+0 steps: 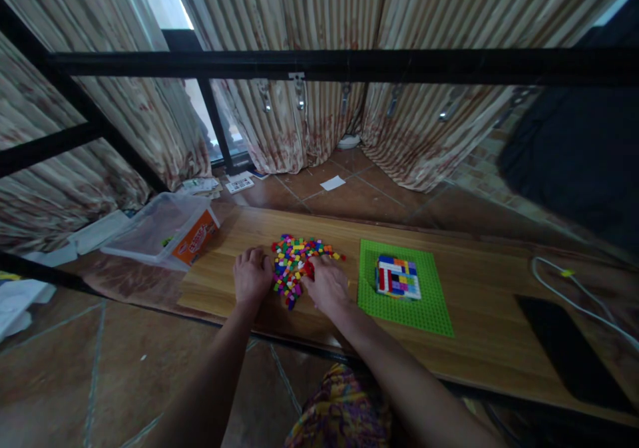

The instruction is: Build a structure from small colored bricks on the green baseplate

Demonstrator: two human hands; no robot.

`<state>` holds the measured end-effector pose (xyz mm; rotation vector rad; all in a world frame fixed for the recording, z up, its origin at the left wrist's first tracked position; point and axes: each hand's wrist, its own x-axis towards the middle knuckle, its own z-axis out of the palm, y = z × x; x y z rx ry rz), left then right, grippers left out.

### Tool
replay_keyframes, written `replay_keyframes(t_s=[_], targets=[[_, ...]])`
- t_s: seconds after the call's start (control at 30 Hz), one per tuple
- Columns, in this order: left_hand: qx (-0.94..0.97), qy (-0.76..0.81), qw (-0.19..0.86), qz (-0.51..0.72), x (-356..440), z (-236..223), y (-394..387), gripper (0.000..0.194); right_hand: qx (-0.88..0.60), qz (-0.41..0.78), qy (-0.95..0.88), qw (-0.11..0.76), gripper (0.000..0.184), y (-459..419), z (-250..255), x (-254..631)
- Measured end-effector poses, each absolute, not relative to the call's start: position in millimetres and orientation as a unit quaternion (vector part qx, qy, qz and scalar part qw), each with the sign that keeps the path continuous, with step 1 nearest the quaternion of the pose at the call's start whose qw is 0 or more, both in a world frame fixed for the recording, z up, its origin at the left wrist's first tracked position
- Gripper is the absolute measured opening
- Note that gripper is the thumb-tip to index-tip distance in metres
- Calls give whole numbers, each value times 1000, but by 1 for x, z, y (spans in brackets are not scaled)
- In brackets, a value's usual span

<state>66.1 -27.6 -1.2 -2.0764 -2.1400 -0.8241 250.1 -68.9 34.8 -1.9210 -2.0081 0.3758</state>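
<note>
Small toy bricks in many colours lie heaped on the wooden table. At the heap's left edge my left hand rests palm down, its fingers bent and slightly apart, with no brick visible in it. Over the heap's right side, my right hand is closed around a red toy brick at its fingertips; its other fingers are partly hidden. To its right lies a green studded baseplate. A low, multicoloured brick build with white, red and blue pieces sits on that plate.
A clear plastic box with an orange label stands left of the wooden table. Toward the right end are a black flat object and a white cable. Behind are a black rail, curtains and papers on the tiled floor.
</note>
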Motion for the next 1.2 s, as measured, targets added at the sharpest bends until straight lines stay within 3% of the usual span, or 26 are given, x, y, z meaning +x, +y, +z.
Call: replay_keyframes(t_s=[0.5,0.77,1.2], targets=[[-672,-692,38,-260,66,-3,-28,24,-663,215,-678,233,22,-75,29,277],[-670,-697,43,-254,66,-3,-28,25,-667,236,-672,219,25,-73,26,271],[-675,-689,37,-261,65,-2,-25,28,-611,301,-594,427,25,-86,36,276]])
